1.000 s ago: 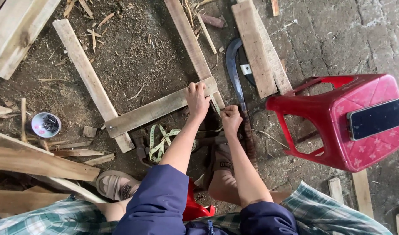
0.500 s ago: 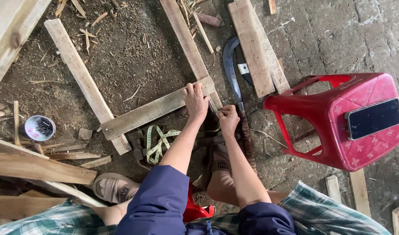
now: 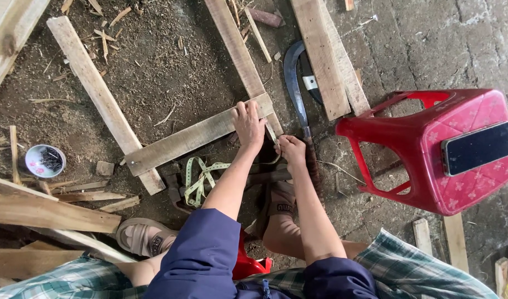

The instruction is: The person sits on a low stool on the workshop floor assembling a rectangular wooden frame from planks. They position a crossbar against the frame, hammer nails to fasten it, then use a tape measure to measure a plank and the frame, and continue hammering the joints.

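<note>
My left hand (image 3: 248,123) presses flat, fingers spread, on the end of the plank (image 3: 196,135), which lies slantwise on the dirt floor (image 3: 165,72) across two longer boards (image 3: 99,99). My right hand (image 3: 290,150) is curled just beside it at the plank's near edge; what its grip holds I cannot tell. A tape measure (image 3: 201,180) trails below the plank. A sickle (image 3: 295,88) lies to the right, a red stool (image 3: 431,149) beyond it with a phone (image 3: 475,148) on top. A bowl of nails (image 3: 44,160) sits far left.

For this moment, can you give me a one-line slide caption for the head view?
Left hand presses a wooden crosspiece against a long plank, right hand beside a curved blade.
</note>
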